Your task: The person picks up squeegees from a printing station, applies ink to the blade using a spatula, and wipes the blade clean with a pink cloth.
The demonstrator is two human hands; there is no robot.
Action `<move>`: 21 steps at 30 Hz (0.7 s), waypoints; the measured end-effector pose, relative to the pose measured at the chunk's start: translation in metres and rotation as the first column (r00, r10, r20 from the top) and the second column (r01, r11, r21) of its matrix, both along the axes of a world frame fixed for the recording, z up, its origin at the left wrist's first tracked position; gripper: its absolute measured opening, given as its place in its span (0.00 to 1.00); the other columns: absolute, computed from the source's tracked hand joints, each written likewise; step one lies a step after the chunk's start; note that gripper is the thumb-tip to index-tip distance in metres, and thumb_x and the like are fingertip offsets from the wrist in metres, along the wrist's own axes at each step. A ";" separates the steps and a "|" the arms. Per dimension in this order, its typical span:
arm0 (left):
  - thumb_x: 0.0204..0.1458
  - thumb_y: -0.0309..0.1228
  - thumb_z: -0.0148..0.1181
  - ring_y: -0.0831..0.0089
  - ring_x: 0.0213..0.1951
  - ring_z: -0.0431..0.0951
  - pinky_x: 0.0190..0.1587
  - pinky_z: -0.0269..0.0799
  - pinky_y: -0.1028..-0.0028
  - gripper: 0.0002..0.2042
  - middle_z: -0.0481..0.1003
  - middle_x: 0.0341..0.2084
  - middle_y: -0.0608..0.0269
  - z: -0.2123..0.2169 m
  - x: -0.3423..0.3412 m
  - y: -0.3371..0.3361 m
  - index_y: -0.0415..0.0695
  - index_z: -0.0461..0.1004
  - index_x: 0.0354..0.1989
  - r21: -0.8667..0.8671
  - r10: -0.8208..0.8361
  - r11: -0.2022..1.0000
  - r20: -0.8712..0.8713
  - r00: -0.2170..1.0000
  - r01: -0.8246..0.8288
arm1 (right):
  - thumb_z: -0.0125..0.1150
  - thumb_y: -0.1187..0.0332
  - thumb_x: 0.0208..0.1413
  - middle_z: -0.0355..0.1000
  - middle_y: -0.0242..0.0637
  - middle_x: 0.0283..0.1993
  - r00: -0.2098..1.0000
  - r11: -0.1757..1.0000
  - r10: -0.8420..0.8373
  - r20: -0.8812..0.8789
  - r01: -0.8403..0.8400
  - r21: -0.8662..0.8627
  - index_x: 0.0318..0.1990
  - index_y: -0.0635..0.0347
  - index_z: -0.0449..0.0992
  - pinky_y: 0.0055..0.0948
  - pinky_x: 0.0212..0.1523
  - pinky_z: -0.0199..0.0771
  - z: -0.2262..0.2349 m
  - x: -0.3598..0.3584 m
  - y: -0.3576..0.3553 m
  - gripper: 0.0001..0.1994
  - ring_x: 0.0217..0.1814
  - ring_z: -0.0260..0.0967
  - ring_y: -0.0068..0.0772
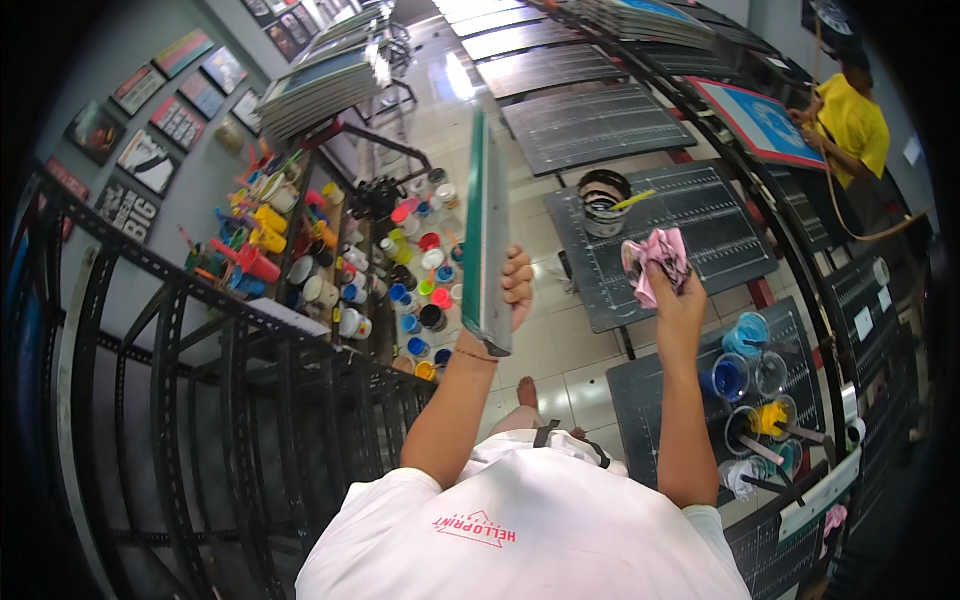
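A long screen-printing squeegee (490, 240) with a metallic holder and a green blade stands upright before me. My left hand (517, 287) is closed round its holder near the lower end, the curled fingertips showing on its right side. In my right hand (676, 297) is a crumpled pink rag (660, 252) with dark stains. The rag is held just over a dark printing board (715, 220), apart from the squeegee. Beyond it on the same board sits an ink-smeared tub (605, 218) with a yellow stick (637, 199) in it.
Ink cups (729, 378), some with spatulas, stand on the near right board. Many ink pots (432, 318) crowd the left side by a shelf. A black metal rack (170, 400) fills the lower left. At the far right a person in yellow (850, 125) handles a framed screen (765, 118).
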State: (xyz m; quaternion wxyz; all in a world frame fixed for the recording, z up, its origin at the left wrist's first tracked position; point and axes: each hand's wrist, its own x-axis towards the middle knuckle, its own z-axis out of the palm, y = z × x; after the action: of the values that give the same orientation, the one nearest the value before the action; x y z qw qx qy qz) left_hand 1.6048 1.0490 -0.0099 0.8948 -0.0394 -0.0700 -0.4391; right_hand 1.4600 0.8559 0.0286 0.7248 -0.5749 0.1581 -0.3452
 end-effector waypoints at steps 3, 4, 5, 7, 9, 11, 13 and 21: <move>0.59 0.35 0.53 0.75 0.24 0.66 0.22 0.68 0.79 0.14 0.62 0.26 0.64 0.000 -0.006 0.000 0.36 0.61 0.42 -0.070 -0.056 0.996 -0.006 0.998 0.056 | 0.58 0.73 0.59 0.74 0.31 0.39 0.999 0.999 0.032 -0.023 -0.032 -0.009 0.44 0.66 0.75 0.19 0.37 0.69 -0.001 -0.006 0.009 0.08 0.38 0.70 0.17; 0.59 0.34 0.53 0.75 0.24 0.66 0.22 0.68 0.79 0.14 0.62 0.26 0.63 0.001 -0.005 0.002 0.36 0.61 0.42 -0.088 -0.072 0.993 0.010 0.997 0.072 | 0.58 0.73 0.59 0.74 0.31 0.39 0.999 0.999 0.046 -0.025 -0.046 0.011 0.44 0.66 0.75 0.19 0.37 0.70 0.000 -0.007 0.014 0.08 0.38 0.71 0.17; 0.59 0.34 0.53 0.75 0.25 0.66 0.22 0.68 0.79 0.14 0.62 0.26 0.63 0.003 -0.006 0.004 0.36 0.61 0.42 -0.086 -0.077 0.993 0.009 0.997 0.078 | 0.58 0.73 0.59 0.74 0.31 0.40 0.998 0.998 0.057 -0.030 -0.056 0.027 0.44 0.66 0.74 0.19 0.38 0.70 0.001 -0.009 0.016 0.08 0.38 0.71 0.17; 0.59 0.34 0.54 0.75 0.25 0.66 0.22 0.68 0.79 0.13 0.62 0.26 0.63 0.006 -0.006 0.006 0.37 0.61 0.42 -0.082 -0.095 0.992 0.008 0.995 0.095 | 0.57 0.75 0.59 0.74 0.32 0.40 0.993 0.994 0.107 -0.052 -0.106 0.020 0.44 0.65 0.74 0.19 0.39 0.71 0.009 -0.014 0.023 0.08 0.39 0.72 0.18; 0.59 0.37 0.53 0.75 0.24 0.66 0.22 0.69 0.79 0.15 0.62 0.25 0.63 0.006 -0.004 0.006 0.37 0.61 0.41 -0.052 -0.088 0.995 0.013 0.996 0.089 | 0.57 0.75 0.58 0.74 0.32 0.40 0.987 0.987 0.161 -0.004 -0.161 0.026 0.45 0.65 0.74 0.19 0.40 0.71 0.019 -0.016 0.036 0.08 0.39 0.72 0.18; 0.60 0.41 0.53 0.75 0.23 0.65 0.22 0.70 0.79 0.17 0.61 0.24 0.63 0.005 0.003 0.006 0.37 0.62 0.40 -0.010 -0.087 0.996 0.037 0.995 0.088 | 0.61 0.75 0.55 0.74 0.32 0.39 0.967 0.967 0.253 0.026 -0.252 -0.020 0.45 0.64 0.73 0.20 0.40 0.71 0.040 -0.013 0.053 0.11 0.39 0.72 0.19; 0.60 0.45 0.52 0.75 0.20 0.64 0.22 0.71 0.79 0.19 0.60 0.21 0.64 0.004 0.011 0.006 0.38 0.63 0.37 0.048 -0.095 0.995 0.077 0.993 0.091 | 0.64 0.75 0.52 0.74 0.32 0.38 0.942 0.936 0.333 0.031 -0.327 -0.133 0.44 0.64 0.74 0.22 0.39 0.71 0.060 -0.007 0.067 0.12 0.38 0.72 0.20; 0.61 0.55 0.44 0.63 0.36 0.81 0.41 0.80 0.65 0.28 0.77 0.36 0.55 0.045 0.026 0.022 0.40 0.69 0.51 0.547 0.119 0.773 0.374 0.920 -0.322 | 0.69 0.74 0.44 0.72 0.42 0.40 0.949 0.582 0.236 -0.211 -0.312 -0.751 0.42 0.63 0.77 0.33 0.38 0.72 0.089 0.024 0.097 0.15 0.37 0.73 0.45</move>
State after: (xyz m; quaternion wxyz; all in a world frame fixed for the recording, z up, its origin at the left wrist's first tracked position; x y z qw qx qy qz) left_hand 1.6304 1.0708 0.0350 0.8833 0.3247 -0.0756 -0.3295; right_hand 1.4843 0.9528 0.1176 0.4425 -0.8623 -0.0649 -0.2375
